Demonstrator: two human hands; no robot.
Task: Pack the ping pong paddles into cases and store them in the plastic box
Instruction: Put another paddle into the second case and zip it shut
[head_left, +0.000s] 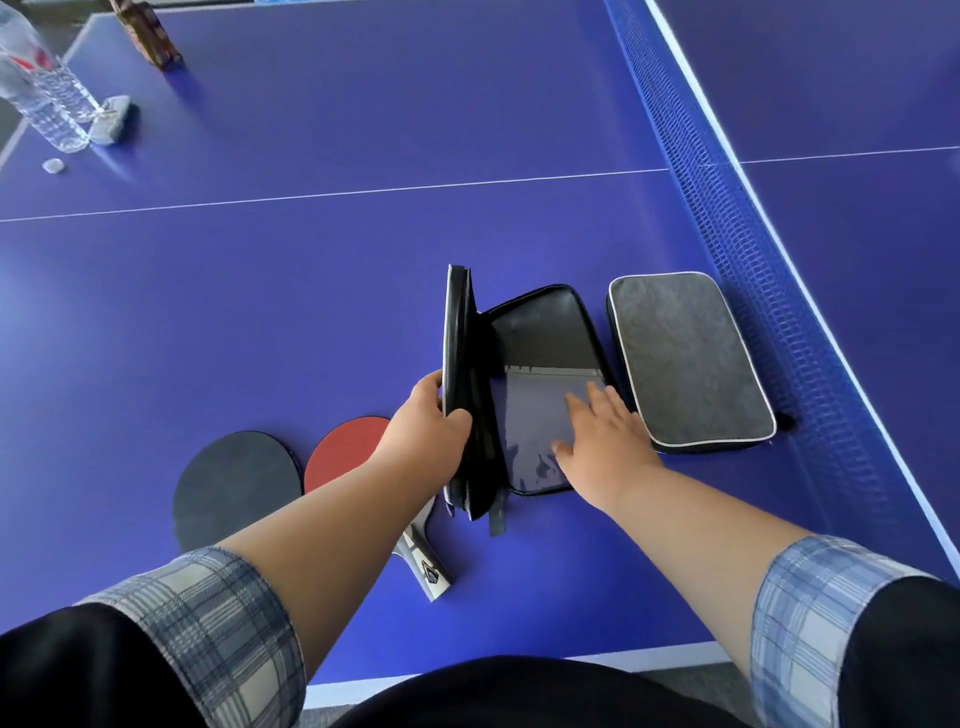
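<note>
The worktop (311, 291) was a blue table-tennis table with white lines, its blue net (727, 249) running along the right side from far to near. Most of the far and left surface lay bare; only a clear water bottle (44, 98), its cap (53, 165), a small grey object (111, 118) and a brown item (150, 34) stood at the far left corner. The white near edge of the table ran just in front of the person. An open black case (540, 374) lay at centre, its lid held upright by the left hand (426, 431), whose fingers (460, 418) closed on the lid's edge. The right hand (605, 441) lay flat with its fingers (584, 400) spread on the grey inner pocket, gripping nothing. Just right of it, beside the net, lay a closed grey case (691, 358) with pale piping. Near left lay a black-faced paddle (234, 488) and a red-faced paddle (348, 452), side by side, partly under the left forearm; one wooden handle (423, 566) showed.
</note>
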